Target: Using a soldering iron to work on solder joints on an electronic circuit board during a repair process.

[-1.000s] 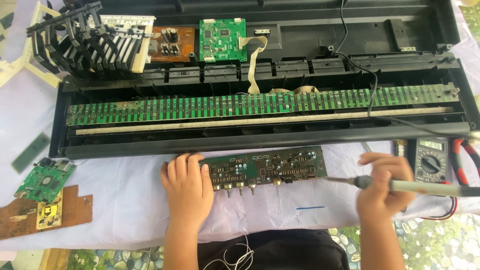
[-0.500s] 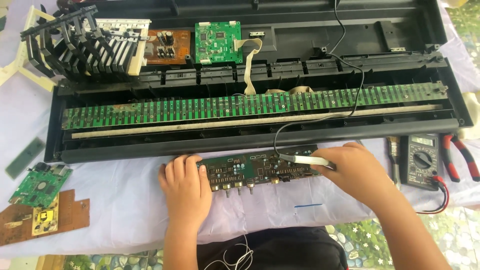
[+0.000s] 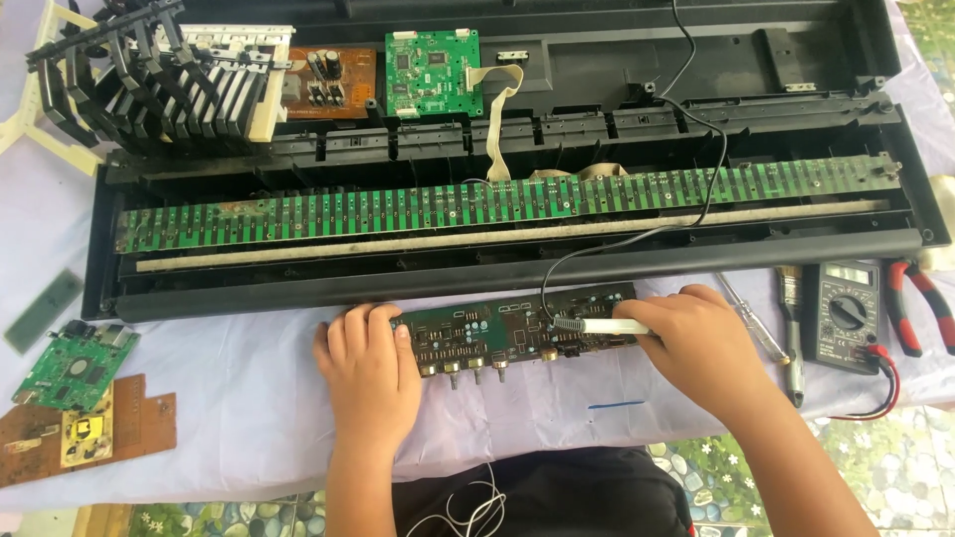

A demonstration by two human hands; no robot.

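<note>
Head view: a person seated at a cloth-covered desk (image 3: 249,438) works on a long, narrow dark-green circuit board (image 3: 497,333) that lies flat just in front of an opened electronic keyboard case (image 3: 517,273). The board's long axis runs left to right, parallel to the case's front edge, with a row of small knobs along its near side. The left hand (image 3: 370,373) rests palm down on the board's left end, fingers flat and closed on nothing, pinning it to the cloth. The right hand (image 3: 696,348) sits at the board's right end, its grip closed around a white pen-shaped soldering iron (image 3: 602,325) held almost level, the tip pointing left toward the board's middle; its black cord (image 3: 696,149) loops up over the case. The tip lies over the right half of the board, so the right hand is the nearer to the spot being worked, with the left hand well apart at the opposite end.

Inside the case, a long green key-contact strip (image 3: 497,204) spans the width, with a small green board (image 3: 433,60) above it and loose black and white keys (image 3: 149,85) stacked at the upper left. A multimeter (image 3: 844,313) and red-handled pliers (image 3: 920,303) lie to the right; spare boards (image 3: 75,398) lie at the lower left.
</note>
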